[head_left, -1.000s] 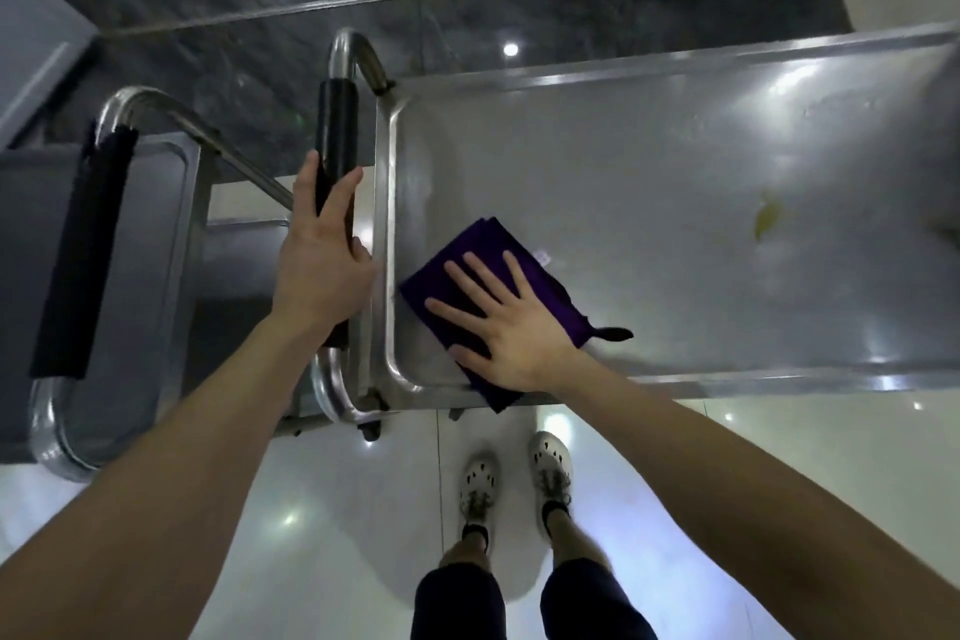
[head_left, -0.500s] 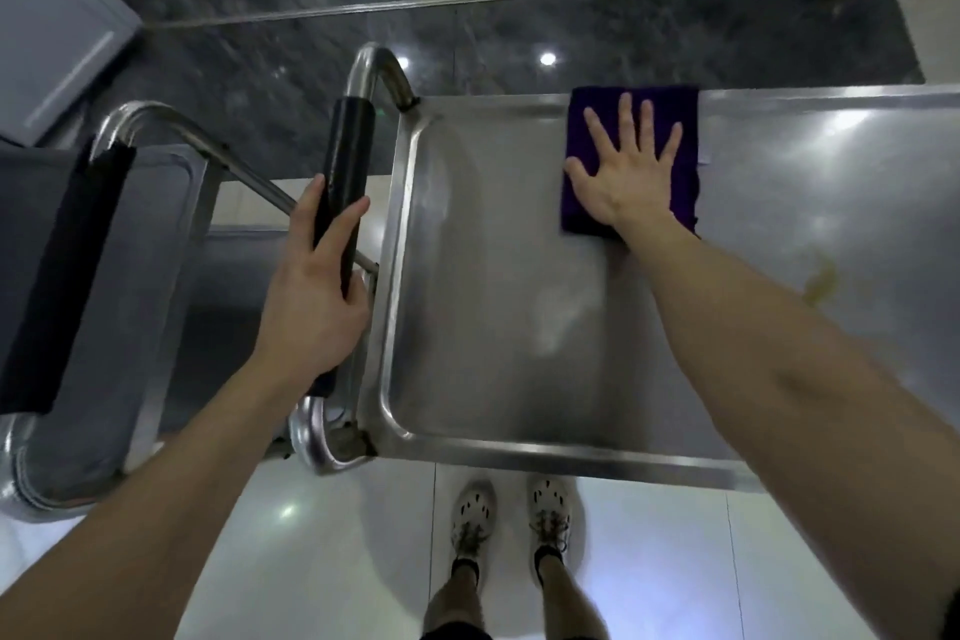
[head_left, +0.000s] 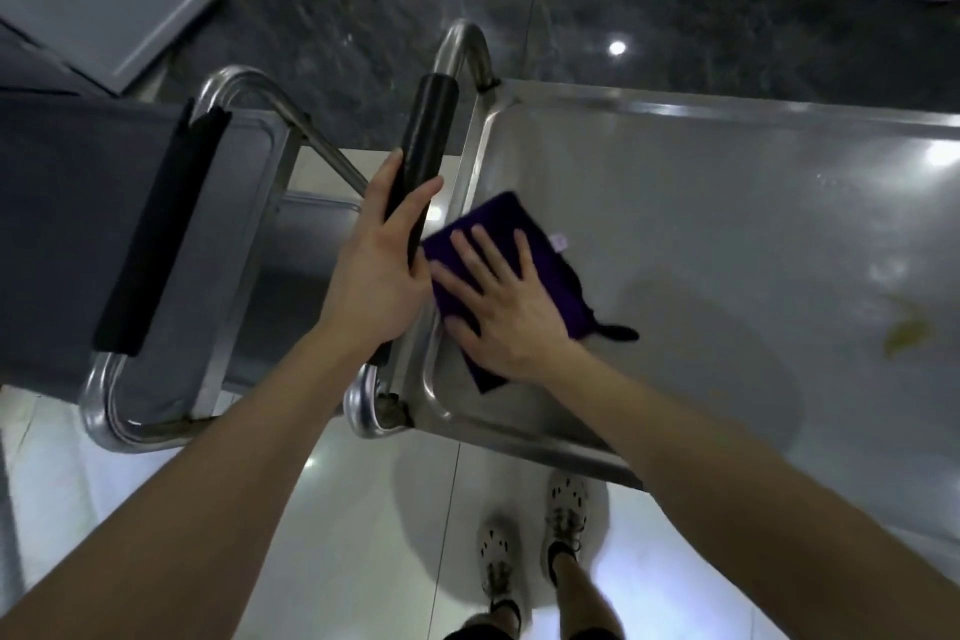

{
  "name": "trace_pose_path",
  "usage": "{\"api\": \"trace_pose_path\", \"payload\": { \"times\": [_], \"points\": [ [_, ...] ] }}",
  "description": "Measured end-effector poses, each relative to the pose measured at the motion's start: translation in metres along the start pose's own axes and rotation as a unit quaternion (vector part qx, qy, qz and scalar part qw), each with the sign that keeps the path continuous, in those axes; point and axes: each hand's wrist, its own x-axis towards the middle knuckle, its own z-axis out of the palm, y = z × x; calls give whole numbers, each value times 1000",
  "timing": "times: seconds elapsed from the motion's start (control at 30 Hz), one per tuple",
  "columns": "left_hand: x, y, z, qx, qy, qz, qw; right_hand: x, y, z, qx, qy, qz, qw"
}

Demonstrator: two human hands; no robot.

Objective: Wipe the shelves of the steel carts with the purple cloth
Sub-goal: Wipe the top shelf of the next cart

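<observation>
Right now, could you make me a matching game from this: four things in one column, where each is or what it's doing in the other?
1 left hand
2 right hand
3 purple cloth
4 yellow smear

A lies on the steel shelf near its left end
B on the shelf, off to the right of the cloth
C grips the black handle
D presses flat on the cloth

Pairs: 1-C, 2-D, 3-A, 4-B

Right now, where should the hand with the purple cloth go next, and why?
Probably slide the right hand, flat on the purple cloth in the shelf's near-left corner, rightward to the yellowish smear, which looks unwiped, while the left hand grips the handle.
</observation>
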Motion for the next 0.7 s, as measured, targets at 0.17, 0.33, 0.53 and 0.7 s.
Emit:
{"api": "trace_pose_path", "payload": {
  "times": [0.17,0.33,0.53,0.7],
  "points": [
    [-1,2,-1,6,-6,-6,1000,-78,-31,19,18,-46,-180,982],
    [-1,-2,0,-17,-3,10,1000,-48,55,-14,6,-88,-281,956],
    [2,-7,4,-40,10,4,999,67,175,-80,-30,-88,28,995],
    [6,-11,3,-32,17,0,999,152,157,-69,-43,-41,159,985]
  ]
}}
